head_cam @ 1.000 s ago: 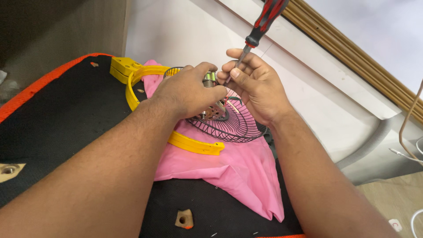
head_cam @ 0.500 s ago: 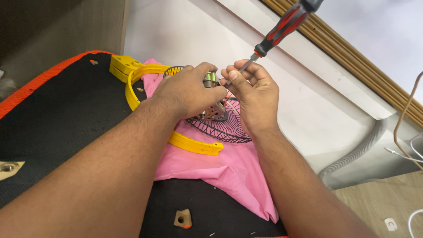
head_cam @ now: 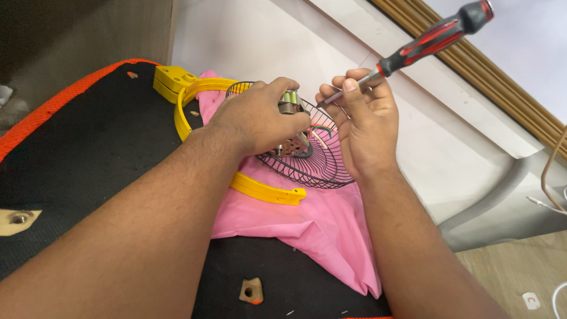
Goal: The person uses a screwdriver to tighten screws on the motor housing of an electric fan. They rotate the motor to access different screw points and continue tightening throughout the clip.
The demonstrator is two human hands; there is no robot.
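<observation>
Right hand (head_cam: 366, 127) is pinching the screwdriver (head_cam: 413, 50) low on its metal shaft w/ thumb and fingertips; the red-and-black handle is sticking out toward the upper right of the frame, tip aiming at the motor (head_cam: 290, 106). Left hand (head_cam: 257, 115) is clamped over the motor, holding it on the black wire fan guard (head_cam: 316, 162). To do this well, I'd say: keep the left grip firm so the motor isn't twisting, seat the tip square before turning, and shift the right grip up to the handle for torque. Motor is a small metal unit at frame centre; coloured wires are showing beside it. Guard is lying on pink cloth (head_cam: 307, 227) w/ a yellow plastic ring (head_cam: 266, 190), all on the black worktop (head_cam: 88, 153).
</observation>
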